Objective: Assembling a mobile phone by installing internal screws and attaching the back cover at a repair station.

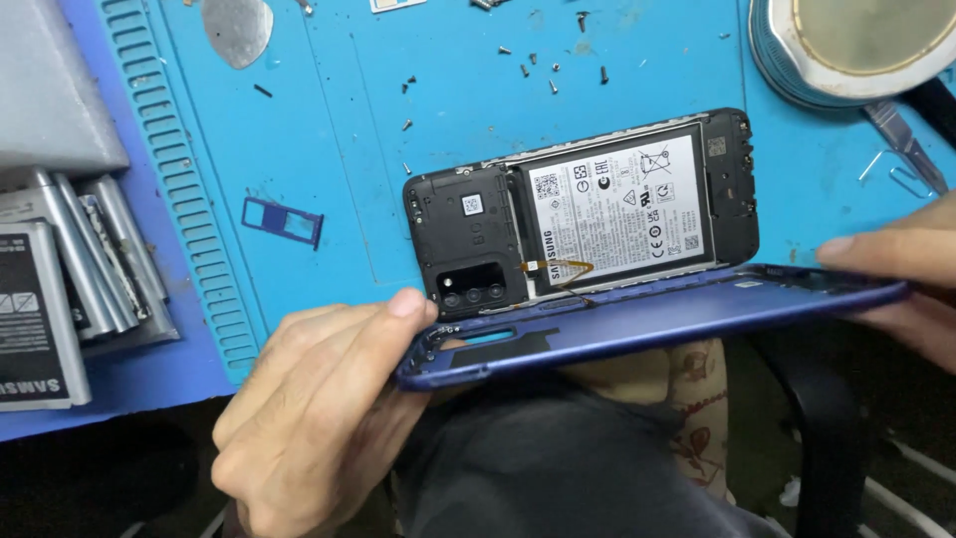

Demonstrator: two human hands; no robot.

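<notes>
While the opened phone (588, 214) lies on the blue mat (329, 130), both hands grip its blue back cover (637, 324) at the table's near edge. Left hand (319, 408) pinches the camera end; right hand (896, 274) pinches the other.

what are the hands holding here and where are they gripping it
Both hold the blue back cover of the opened phone: left hand at its camera-cutout end, right hand at the opposite end.

Desk (129, 384) is carrying a blue mat (339, 149). Lying on the mat: an opened phone (583, 209) with its battery showing, loose screws (538, 65), a small blue card tray (284, 219), paper clips (896, 174). Spare batteries (70, 279) are sitting stacked at the desk's left edge.
</notes>
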